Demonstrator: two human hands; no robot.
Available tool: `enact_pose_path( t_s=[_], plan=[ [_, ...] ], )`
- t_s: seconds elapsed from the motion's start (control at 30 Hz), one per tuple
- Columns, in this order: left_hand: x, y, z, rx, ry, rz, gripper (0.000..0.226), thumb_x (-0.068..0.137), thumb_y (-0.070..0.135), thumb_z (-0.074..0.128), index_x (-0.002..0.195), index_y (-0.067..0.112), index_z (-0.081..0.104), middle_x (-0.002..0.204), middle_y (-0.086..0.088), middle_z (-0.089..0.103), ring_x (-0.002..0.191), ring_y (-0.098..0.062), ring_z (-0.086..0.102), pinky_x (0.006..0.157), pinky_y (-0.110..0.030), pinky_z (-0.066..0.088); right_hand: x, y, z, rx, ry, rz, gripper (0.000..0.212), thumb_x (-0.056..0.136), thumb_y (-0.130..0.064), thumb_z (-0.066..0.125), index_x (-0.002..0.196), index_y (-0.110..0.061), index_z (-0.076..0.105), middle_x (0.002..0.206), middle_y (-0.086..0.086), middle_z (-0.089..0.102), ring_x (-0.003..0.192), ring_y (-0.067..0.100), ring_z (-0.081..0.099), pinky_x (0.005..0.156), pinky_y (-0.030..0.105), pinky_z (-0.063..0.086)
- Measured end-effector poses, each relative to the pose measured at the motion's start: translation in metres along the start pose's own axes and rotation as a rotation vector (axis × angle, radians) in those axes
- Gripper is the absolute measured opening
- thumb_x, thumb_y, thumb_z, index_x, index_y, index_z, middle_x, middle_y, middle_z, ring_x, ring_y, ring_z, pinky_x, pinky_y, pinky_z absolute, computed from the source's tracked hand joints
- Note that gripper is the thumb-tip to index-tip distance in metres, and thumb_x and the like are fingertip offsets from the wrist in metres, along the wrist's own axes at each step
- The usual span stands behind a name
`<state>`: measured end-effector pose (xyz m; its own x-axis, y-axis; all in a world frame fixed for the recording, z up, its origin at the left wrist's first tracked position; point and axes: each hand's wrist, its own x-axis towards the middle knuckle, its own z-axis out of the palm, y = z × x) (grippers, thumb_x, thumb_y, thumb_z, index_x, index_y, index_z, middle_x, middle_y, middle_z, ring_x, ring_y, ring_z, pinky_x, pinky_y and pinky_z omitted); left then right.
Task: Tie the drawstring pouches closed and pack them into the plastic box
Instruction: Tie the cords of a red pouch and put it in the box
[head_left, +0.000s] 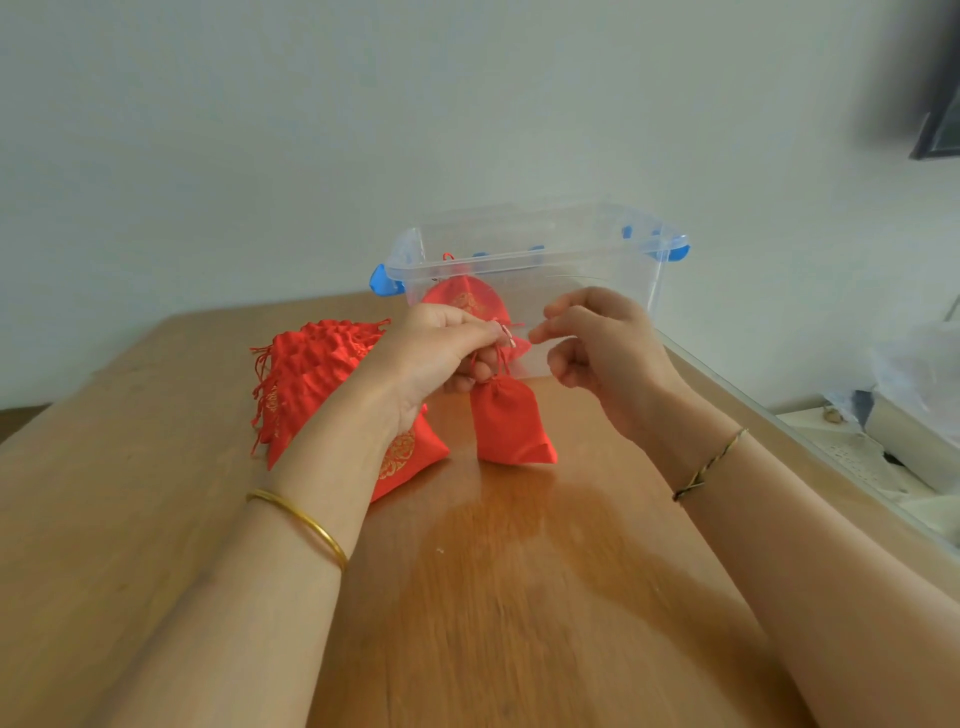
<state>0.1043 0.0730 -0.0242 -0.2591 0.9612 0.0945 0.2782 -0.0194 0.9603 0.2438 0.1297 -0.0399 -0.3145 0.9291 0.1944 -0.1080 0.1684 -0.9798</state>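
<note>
- The left hand (441, 353) has its fingers curled and pinches the red cord (501, 358) at the neck of a pouch (511, 426).
- The pouch hangs from that cord at 6 o'clock from the fingers, its neck gathered. Whether its bottom touches the surface (519, 597) cannot be told.
- The right hand (608, 353) sits at 3 o'clock from the left, fingers curled, with thumb and forefinger tips close to the cord's end. Whether they grip it cannot be told, because of blur.
- The clear box (571, 260) with blue latches stands open at 12 o'clock from the hands, on the far edge of the surface.
- A packed pouch (462, 299) lies inside the box against its left wall.
- A pile (311, 369) of red pouches lies at 9 o'clock from the left hand.
- One flat pouch (405, 457) with gold print lies under the left wrist.
- A gold bangle (306, 519) is on the left forearm and a braided bracelet (711, 462) on the right wrist.
</note>
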Motion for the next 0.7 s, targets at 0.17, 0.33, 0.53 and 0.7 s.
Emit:
enact_pose_path(
  t_s=[0.17,0.33,0.53,0.7],
  plan=[
    [0.0,0.0,0.001,-0.006,-0.032,0.02,0.017,0.091,0.014,0.054,0.077,0.01,0.063,0.053,0.006,0.058,0.048,-0.004,0.052,0.048,-0.015,0.039,-0.007,0.001,0.009,-0.168,-0.192,-0.053,0.011,0.084,0.001,0.05,0.091,-0.007,0.049,0.06,0.007,0.055,0.038,0.012,0.044,0.043,0.026,0.031],
    [0.001,-0.003,-0.001,0.012,0.033,0.064,0.011,0.09,0.015,0.057,0.081,0.012,0.063,0.053,0.007,0.061,0.049,-0.004,0.057,0.052,-0.018,0.043,-0.005,0.001,0.007,-0.16,-0.212,-0.071,0.014,0.081,0.003,0.054,0.092,-0.005,0.052,0.06,0.006,0.057,0.041,0.012,0.045,0.044,0.026,0.034],
    [0.001,-0.004,0.0,0.032,0.151,0.119,0.013,0.088,0.01,0.061,0.075,0.013,0.059,0.057,0.001,0.06,0.042,-0.003,0.059,0.04,-0.014,0.041,-0.002,0.008,0.008,-0.397,-0.159,-0.316,0.018,0.073,-0.01,0.074,0.079,-0.016,0.058,0.06,-0.003,0.047,0.055,0.004,0.041,0.056,0.021,0.036],
    [0.001,-0.004,0.002,0.041,0.155,0.134,0.015,0.088,0.007,0.06,0.073,0.012,0.059,0.044,0.007,0.06,0.042,-0.004,0.06,0.036,-0.013,0.039,-0.003,0.009,0.009,-0.534,-0.119,-0.452,0.015,0.072,-0.009,0.073,0.077,-0.018,0.064,0.045,-0.016,0.043,0.049,0.001,0.041,0.05,0.013,0.029]
  ],
)
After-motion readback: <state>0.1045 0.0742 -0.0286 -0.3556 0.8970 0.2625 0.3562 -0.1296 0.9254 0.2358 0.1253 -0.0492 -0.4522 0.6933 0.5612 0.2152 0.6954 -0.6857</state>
